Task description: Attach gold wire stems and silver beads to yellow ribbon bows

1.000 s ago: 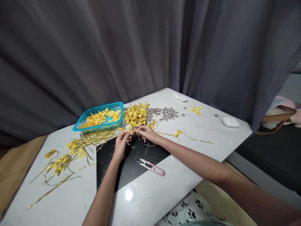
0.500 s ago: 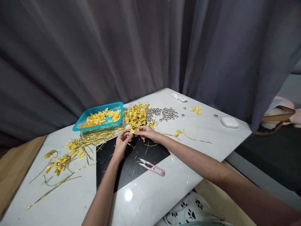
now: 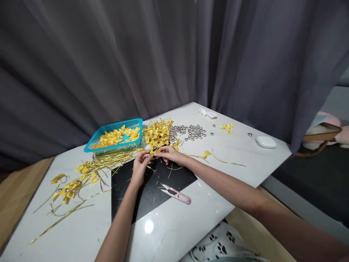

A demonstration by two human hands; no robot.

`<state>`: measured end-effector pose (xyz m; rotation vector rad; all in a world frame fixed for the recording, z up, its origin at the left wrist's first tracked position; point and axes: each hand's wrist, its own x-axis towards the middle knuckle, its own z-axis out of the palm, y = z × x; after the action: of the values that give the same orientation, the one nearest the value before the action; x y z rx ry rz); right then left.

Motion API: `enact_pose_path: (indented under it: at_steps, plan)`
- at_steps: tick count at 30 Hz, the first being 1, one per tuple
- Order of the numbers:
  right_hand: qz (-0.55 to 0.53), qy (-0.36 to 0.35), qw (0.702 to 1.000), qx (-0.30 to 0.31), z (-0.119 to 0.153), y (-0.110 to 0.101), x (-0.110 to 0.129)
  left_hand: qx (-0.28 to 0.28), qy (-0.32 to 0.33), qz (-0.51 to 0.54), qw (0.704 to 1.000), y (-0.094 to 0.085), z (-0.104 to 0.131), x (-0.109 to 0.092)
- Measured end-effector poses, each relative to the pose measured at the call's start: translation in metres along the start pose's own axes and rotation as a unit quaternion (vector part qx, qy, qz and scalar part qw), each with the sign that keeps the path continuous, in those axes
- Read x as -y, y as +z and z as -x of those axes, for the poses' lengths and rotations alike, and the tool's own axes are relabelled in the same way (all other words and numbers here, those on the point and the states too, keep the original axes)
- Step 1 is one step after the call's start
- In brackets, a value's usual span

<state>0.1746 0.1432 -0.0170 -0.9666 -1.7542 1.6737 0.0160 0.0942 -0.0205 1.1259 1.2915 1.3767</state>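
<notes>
While both hands meet just past the far edge of the black mat (image 3: 148,193), a small yellow bow (image 3: 152,153) sits between their fingertips, near the middle of the table (image 3: 245,153). The left hand (image 3: 141,165) has thumb and forefinger closed on its near side; the right hand (image 3: 171,154) pinches it from the other, remaining fingers curled loosely under. Half a second ago the bow showed a broader yellow face; now less of it shows and a pale glint appears beside the right fingertips. I take that as small adjusting of a piece still in hand, not put down. What the glint is, I can't tell.

Right behind lies a heap of yellow bows (image 3: 157,134), with silver beads (image 3: 196,131) scattered toward the table's far corner. Gold wires (image 3: 114,159) lie left of the hands, before a blue basket (image 3: 117,147) by the far-left edge. Pink snips (image 3: 177,195) rest across the mat's near edge, untouched. A white case (image 3: 265,142) sits near the right corner.
</notes>
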Motion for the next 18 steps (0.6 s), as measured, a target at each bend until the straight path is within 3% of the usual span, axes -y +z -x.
enact_pose_path:
  at_steps: [8, 18]
  plan:
    - [0.010, -0.021, 1.000, 0.015, 0.0022, -0.0041, 0.0032, 0.016, -0.023, -0.032, 0.999, -0.0028, -0.0013, 0.0027]
    - [0.147, -0.053, 0.988, -0.001, -0.0017, 0.0054, -0.0049, 0.025, -0.018, -0.029, 0.999, -0.0022, 0.0001, 0.0016]
